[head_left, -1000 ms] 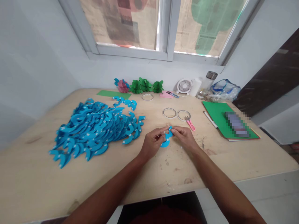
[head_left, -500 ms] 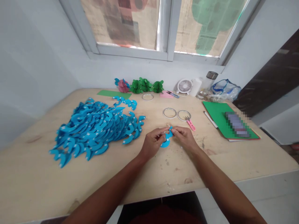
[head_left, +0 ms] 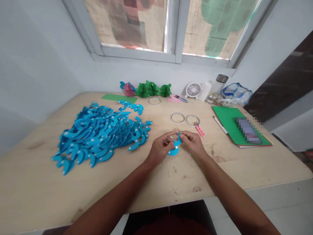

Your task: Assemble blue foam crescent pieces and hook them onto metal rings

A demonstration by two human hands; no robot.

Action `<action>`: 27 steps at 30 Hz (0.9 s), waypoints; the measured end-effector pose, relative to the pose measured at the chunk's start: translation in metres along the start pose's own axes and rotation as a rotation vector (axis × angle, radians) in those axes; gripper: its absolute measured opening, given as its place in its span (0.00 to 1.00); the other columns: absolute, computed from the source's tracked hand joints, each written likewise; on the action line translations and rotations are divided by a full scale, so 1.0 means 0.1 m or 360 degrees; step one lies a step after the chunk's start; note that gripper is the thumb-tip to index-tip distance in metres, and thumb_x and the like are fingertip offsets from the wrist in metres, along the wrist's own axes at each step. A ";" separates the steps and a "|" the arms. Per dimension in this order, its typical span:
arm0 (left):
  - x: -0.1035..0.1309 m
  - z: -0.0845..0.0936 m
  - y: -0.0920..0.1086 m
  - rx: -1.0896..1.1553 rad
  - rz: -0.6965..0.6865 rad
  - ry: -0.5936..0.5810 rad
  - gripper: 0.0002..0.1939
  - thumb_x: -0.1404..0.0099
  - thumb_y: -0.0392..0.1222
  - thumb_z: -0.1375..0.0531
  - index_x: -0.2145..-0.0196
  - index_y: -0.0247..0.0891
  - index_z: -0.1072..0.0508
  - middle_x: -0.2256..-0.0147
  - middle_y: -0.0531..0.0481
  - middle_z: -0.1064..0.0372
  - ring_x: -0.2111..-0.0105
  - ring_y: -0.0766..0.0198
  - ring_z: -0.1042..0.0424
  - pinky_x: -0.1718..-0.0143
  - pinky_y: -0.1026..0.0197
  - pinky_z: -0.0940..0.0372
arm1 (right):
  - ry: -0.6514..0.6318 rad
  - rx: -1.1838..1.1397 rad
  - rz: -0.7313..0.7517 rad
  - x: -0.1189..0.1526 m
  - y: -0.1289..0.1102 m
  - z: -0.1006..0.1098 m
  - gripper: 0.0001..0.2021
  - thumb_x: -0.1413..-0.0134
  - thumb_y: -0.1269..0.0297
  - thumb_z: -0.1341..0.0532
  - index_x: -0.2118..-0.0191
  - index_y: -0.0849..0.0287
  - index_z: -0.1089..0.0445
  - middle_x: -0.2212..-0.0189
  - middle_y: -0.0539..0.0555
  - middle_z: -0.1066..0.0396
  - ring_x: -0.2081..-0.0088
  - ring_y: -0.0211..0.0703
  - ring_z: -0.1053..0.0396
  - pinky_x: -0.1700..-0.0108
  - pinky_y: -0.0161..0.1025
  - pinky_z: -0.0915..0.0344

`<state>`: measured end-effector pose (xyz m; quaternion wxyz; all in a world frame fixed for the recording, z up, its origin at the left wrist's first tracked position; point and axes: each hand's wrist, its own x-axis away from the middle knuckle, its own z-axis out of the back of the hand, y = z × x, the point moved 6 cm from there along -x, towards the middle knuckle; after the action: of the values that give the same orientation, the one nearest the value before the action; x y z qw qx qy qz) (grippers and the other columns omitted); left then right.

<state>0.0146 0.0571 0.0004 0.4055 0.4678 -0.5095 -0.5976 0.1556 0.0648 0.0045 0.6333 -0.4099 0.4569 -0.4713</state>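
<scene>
1. Left hand (head_left: pixel 160 147) and right hand (head_left: pixel 193 143), fingertips close together, both pinching the curved blue paper (head_left: pixel 174 151).
2. The paper spans their fingertips, one curve showing just on the near side.
3. Left of the fingers, the blue pile (head_left: pixel 100 130); beyond the right fingers, pink snips (head_left: pixel 200 131).

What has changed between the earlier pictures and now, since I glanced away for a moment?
Very little: the blue curved piece has shifted slightly to the right and toward the body, between the left hand and right hand. Nothing was visibly taken hold of or let go. The blue pile and pink-handled snips stayed put.
</scene>
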 end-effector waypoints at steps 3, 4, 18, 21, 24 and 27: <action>0.00 0.00 0.01 -0.0020 0.0004 -0.0001 0.20 0.48 0.34 0.43 0.56 0.37 0.27 0.74 0.52 0.30 0.75 0.67 0.33 0.75 0.67 0.38 | 0.0033 -0.0058 -0.0006 -0.01 0.03 0.01 0.14 0.49 0.57 0.43 0.67 0.62 0.25 0.77 0.52 0.31 0.75 0.37 0.37 0.71 0.34 0.40; 0.00 -0.01 0.02 -0.0025 0.0005 -0.0002 0.19 0.48 0.34 0.43 0.57 0.38 0.27 0.74 0.52 0.30 0.75 0.67 0.32 0.75 0.66 0.38 | 0.0052 -0.0061 -0.0004 -0.01 0.05 0.01 0.14 0.49 0.57 0.42 0.67 0.62 0.25 0.77 0.52 0.31 0.75 0.37 0.37 0.71 0.34 0.40; -0.01 0.01 -0.05 0.0078 0.0066 0.0041 0.20 0.48 0.35 0.42 0.55 0.35 0.29 0.79 0.56 0.34 0.79 0.69 0.33 0.76 0.67 0.38 | 0.0018 -0.0035 -0.0028 -0.02 0.02 -0.01 0.15 0.50 0.53 0.42 0.69 0.62 0.28 0.78 0.51 0.33 0.75 0.37 0.39 0.72 0.34 0.42; -0.01 0.02 -0.06 0.0095 0.0093 0.0063 0.20 0.49 0.35 0.41 0.56 0.34 0.29 0.79 0.56 0.34 0.79 0.70 0.34 0.78 0.68 0.39 | 0.0077 0.0069 -0.0024 -0.02 0.04 0.01 0.14 0.52 0.55 0.40 0.71 0.62 0.28 0.81 0.50 0.37 0.78 0.35 0.43 0.75 0.33 0.46; -0.01 0.01 -0.05 0.0120 0.0111 0.0045 0.20 0.50 0.36 0.40 0.57 0.34 0.29 0.79 0.55 0.34 0.79 0.70 0.34 0.78 0.68 0.39 | 0.0147 0.0207 0.0034 -0.01 0.02 0.04 0.12 0.52 0.57 0.41 0.73 0.62 0.27 0.83 0.48 0.39 0.79 0.34 0.46 0.76 0.33 0.47; -0.01 0.01 -0.03 0.0133 0.0094 0.0049 0.18 0.49 0.36 0.40 0.58 0.34 0.28 0.79 0.55 0.34 0.79 0.70 0.34 0.78 0.68 0.39 | 0.0180 0.0246 0.0049 -0.01 0.02 0.05 0.12 0.51 0.58 0.41 0.72 0.62 0.27 0.82 0.49 0.38 0.79 0.34 0.45 0.76 0.33 0.46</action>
<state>0.0143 0.0585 -0.0022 0.4110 0.4783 -0.5411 -0.5563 0.1605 0.0664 0.0038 0.6434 -0.3256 0.4605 -0.5176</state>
